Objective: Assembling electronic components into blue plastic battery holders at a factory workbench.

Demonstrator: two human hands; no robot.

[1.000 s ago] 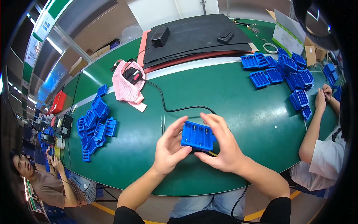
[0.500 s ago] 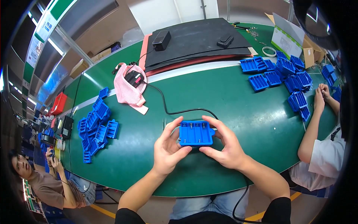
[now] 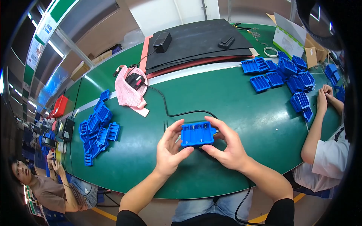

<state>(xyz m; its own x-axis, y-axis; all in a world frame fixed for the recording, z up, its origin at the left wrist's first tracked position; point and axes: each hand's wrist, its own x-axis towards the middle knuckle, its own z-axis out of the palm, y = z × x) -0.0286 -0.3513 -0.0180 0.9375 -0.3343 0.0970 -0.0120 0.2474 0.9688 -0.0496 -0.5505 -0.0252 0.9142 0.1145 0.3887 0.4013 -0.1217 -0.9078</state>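
A blue plastic battery holder is held up in front of me over the green table, its open slots facing me and small metal springs showing inside. My left hand grips its left side, thumb at the lower edge and fingers along the upper left. On the other side, my right hand pinches it near the tabbed end, thumb below and index finger at the upper corner. Just behind the left fingers lies a thin metal tool like tweezers, partly hidden. A black cable runs behind the holder.
Piles of blue battery holders lie to the left and right. A pink cloth strap with a black device sits beyond my hands, near stacked black sheets. One person works at the right, another at the far left.
The battery holder has tilted slightly, its right end a little higher. Both hands keep their hold with hardly any movement.
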